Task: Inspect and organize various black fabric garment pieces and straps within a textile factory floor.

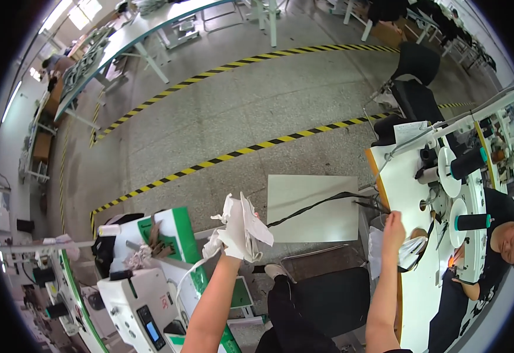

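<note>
My left hand (228, 257) is closed around a bunch of white fabric pieces (240, 226), which hide most of its fingers. From behind this bunch a long twisted black strip (313, 204) stretches right toward the sewing table. My right hand (393, 230) pinches the strip's far end beside the table edge. Below that hand, white cloth (410, 250) hangs by the table's orange edge. A pale board (313, 220) lies beneath the strip.
A white sewing machine (133, 309) stands at lower left on a green-and-white table (181, 235). To the right, a person (504, 235) sits at a machine with black thread cones (468, 163). A black seat (333, 300) is beside my legs. Yellow-black tape (233, 155) crosses the floor.
</note>
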A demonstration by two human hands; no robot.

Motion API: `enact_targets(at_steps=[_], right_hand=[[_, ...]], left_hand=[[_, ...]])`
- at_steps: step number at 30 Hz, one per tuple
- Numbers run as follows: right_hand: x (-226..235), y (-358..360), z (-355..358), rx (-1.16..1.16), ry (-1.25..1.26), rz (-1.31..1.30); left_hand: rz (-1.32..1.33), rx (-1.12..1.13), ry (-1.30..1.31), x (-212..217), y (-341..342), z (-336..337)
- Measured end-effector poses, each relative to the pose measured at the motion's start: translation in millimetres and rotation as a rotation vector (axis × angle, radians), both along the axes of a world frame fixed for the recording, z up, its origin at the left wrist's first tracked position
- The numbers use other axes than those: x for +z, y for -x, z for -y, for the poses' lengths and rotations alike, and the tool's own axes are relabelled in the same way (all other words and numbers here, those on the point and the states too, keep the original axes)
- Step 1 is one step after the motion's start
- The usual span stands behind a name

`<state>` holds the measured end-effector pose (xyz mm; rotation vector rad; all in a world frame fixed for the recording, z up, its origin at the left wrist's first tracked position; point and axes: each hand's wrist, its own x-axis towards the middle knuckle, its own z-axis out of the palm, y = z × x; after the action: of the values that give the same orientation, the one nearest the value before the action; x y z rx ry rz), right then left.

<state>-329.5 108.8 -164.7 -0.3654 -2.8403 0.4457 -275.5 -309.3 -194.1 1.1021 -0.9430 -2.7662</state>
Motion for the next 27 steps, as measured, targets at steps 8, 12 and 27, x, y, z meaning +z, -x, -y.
enact_targets(at_steps=[8, 12, 27], right_hand=[[-233.1, -5.5, -14.4, -0.105, 0.352, 0.239], [-297.6, 3.0, -61.3, -0.240, 0.526, 0.308], [-328.8, 20.6, -8.0, -0.274, 1.146, 0.338]], left_hand=[[0.053, -0.135, 0.044, -159.6, 13.3, 6.1], [0.117, -0.179, -0.252, -213.4, 15.4, -28.2], [0.333, -0.035, -0.249, -248.3, -44.1, 8.2]])
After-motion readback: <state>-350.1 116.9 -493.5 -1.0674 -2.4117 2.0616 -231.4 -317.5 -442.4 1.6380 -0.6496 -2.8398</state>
